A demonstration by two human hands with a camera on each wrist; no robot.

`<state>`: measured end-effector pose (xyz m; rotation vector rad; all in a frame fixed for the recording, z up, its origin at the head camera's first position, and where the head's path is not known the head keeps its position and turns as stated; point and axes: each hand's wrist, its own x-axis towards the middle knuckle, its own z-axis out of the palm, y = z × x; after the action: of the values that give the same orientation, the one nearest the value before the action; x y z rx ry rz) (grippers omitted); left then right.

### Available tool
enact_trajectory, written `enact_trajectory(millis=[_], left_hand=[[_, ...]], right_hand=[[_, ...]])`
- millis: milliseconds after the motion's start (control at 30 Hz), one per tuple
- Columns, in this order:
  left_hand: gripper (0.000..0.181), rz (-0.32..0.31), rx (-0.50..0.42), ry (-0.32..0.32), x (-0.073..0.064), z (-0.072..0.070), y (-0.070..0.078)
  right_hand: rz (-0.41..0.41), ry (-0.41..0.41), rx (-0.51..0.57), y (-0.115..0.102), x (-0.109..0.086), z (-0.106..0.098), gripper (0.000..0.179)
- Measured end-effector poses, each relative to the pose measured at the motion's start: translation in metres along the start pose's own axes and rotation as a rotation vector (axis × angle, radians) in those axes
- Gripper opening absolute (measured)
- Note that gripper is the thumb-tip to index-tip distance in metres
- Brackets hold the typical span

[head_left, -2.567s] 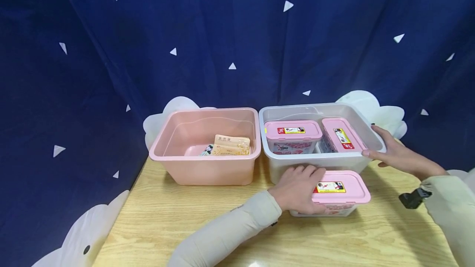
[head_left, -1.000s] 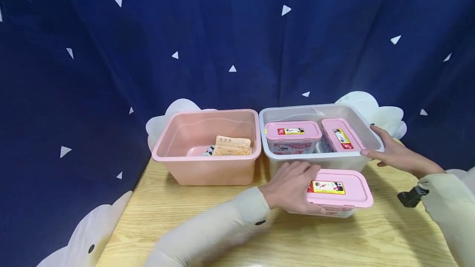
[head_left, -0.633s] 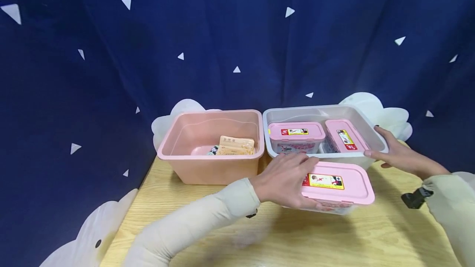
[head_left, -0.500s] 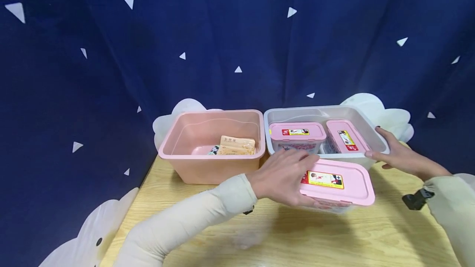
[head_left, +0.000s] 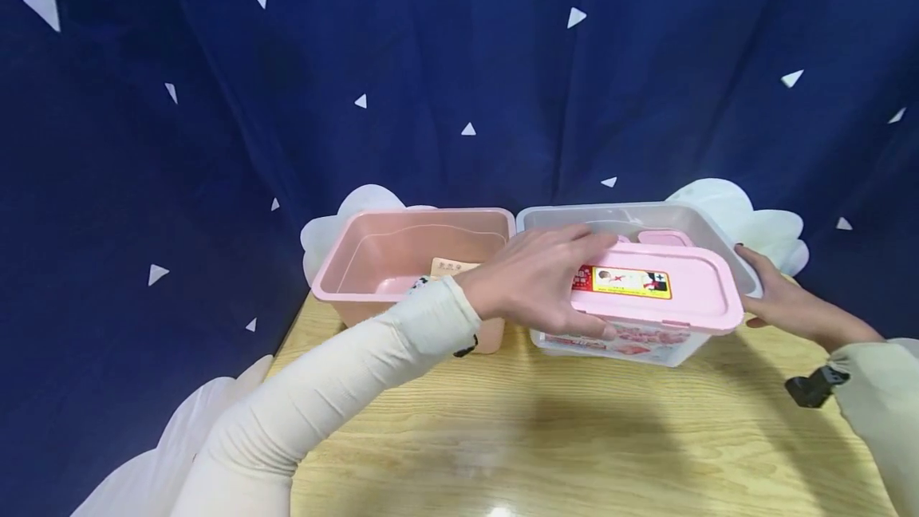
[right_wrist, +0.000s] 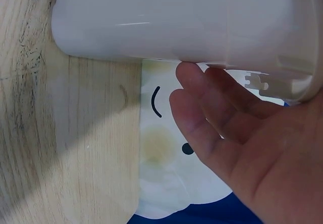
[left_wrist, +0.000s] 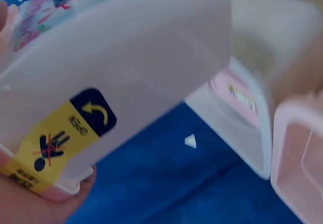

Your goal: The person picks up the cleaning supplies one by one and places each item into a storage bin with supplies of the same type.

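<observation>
My left hand (head_left: pixel 542 278) grips the left end of a pink-lidded OMO laundry detergent box (head_left: pixel 646 305), thumb on the near side. The box hangs tilted above the table, in front of and partly over a pale grey storage bin (head_left: pixel 625 215). In the left wrist view, the white end of the box (left_wrist: pixel 131 77) fills much of the frame, with a yellow OPEN label. My right hand (head_left: pixel 786 301) holds the bin's right corner. From the right wrist, its fingers (right_wrist: pixel 194 115) lie against the bin's outer wall; the thumb is out of sight there. Other pink-lidded boxes (head_left: pixel 664 238) inside are mostly hidden.
A pink bin (head_left: pixel 416 218) stands left of the grey one, close beside it. Inside it lies a cream-coloured packet (head_left: pixel 448 266), partly covered by the left arm. Both bins stand on a wooden table (head_left: pixel 560 437) against a dark blue curtain (head_left: pixel 431 46).
My left hand has lifted the detergent box off the table and brought it up and forward to the grey bin's front rim. My right hand stays at the bin's right corner.
</observation>
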<state>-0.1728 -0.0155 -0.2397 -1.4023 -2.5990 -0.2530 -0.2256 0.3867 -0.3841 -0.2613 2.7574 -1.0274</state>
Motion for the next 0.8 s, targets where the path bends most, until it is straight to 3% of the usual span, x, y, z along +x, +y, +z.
enact_trajectory(millis=[267, 467, 633, 800], left_hand=[[0.086, -0.121, -0.069, 0.005, 0.02, -0.028, -0.025], [0.094, -0.199, -0.057, 0.014, 0.039, -0.036, -0.044], [0.093, -0.238, -0.049, 0.016, 0.052, -0.028, -0.062], [0.086, -0.292, -0.082, 0.023, 0.057, -0.006, -0.08]], right_hand=[[0.02, -0.016, -0.004, -0.001, 0.001, -0.002, 0.101], [0.029, -0.024, 0.005, 0.002, 0.0, -0.004, 0.1], [0.029, -0.017, 0.01, 0.003, 0.0, -0.004, 0.1], [0.018, -0.01, 0.013, 0.003, 0.001, -0.005, 0.1]])
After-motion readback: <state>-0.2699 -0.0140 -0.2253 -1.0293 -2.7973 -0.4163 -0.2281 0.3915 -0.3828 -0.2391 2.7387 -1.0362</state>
